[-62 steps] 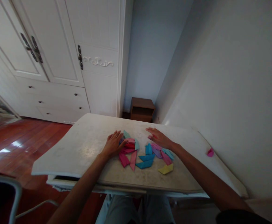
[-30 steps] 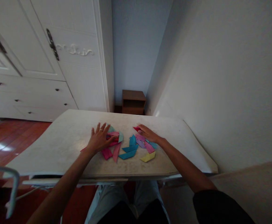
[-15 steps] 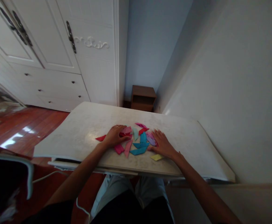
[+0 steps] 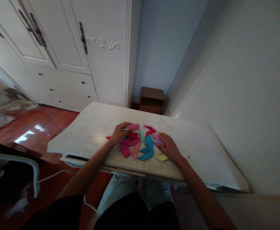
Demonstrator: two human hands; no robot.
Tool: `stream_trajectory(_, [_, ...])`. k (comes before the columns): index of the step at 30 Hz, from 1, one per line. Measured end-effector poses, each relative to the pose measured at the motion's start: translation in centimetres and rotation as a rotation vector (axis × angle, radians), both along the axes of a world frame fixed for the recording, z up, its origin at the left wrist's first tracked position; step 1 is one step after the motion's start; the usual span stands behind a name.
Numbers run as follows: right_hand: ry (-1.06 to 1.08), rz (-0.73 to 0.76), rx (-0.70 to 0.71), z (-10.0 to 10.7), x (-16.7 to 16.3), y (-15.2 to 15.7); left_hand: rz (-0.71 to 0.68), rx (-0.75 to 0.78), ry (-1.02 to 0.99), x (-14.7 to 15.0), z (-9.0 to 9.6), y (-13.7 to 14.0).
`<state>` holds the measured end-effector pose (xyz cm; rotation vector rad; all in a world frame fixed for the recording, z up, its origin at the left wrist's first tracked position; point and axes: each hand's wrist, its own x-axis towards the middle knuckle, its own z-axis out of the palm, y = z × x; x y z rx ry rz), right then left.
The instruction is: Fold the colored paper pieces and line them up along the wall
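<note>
My left hand (image 4: 121, 132) is closed, its thumb and fingers pinching a pink folded paper piece (image 4: 133, 127) above the pile's left side. Under and beside it lie red and magenta folded paper pieces (image 4: 131, 141), with a light pink piece (image 4: 135, 150) nearer me. My right hand (image 4: 170, 147) rests at the pile's right side, thumb and fingers drawn in around lilac folded paper pieces (image 4: 157, 139), partly hidden by the fingers. Between the hands are several blue folded pieces (image 4: 146, 155) and a pale green one (image 4: 142, 135). A yellow piece (image 4: 162, 157) sits below my right hand.
The pieces lie on a white table (image 4: 82, 134) with a worn surface. A white wardrobe (image 4: 106, 70) and a small brown cabinet (image 4: 152, 93) stand beyond it. The wall (image 4: 245, 95) is to the right. A chair (image 4: 35, 172) and a white cable (image 4: 55, 175) are at the left.
My left hand has raised a pink piece and shows more pieces beneath it. My right thumb has drawn in toward the fingers by the lilac pieces. The blue pieces lie more spread apart; the view has shifted.
</note>
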<state>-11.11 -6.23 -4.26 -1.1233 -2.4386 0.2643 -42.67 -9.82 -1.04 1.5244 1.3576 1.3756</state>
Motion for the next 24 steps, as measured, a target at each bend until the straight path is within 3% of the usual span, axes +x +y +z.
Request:
stream_trajectory(3, [0.026,0.014,0.028,-0.2,0.0,0.0,0.070,0.008,-0.166,-0.2,0.1,0.3])
stream_trajectory(5, [0.032,0.017,0.042,-0.2,-0.1,-0.1,0.173,0.039,-0.166,-0.7,0.1,0.5])
stream_trajectory(7, [0.035,0.008,0.056,-0.2,-0.1,-0.2,0.329,0.059,-0.025,-1.5,-0.1,0.5])
stream_trajectory(10, [0.052,-0.025,0.080,-0.2,-0.2,-0.3,0.511,-0.014,0.344,-2.6,-0.4,0.4])
stream_trajectory(12, [0.071,-0.039,0.097,-0.2,-0.2,-0.5,0.528,-0.076,0.543,-3.1,-0.6,0.2])
stream_trajectory(15, [0.099,-0.024,0.111,0.1,-0.2,-0.6,0.534,-0.068,0.684,-3.1,-0.8,0.1])
stream_trajectory(20, [0.146,0.066,0.107,1.1,-0.4,-1.1,0.596,0.048,0.753,-2.9,-0.7,0.0])
stream_trajectory(24, [0.095,0.171,0.084,2.0,-1.6,-1.6,0.499,0.093,0.765,-2.5,-0.4,-1.1])
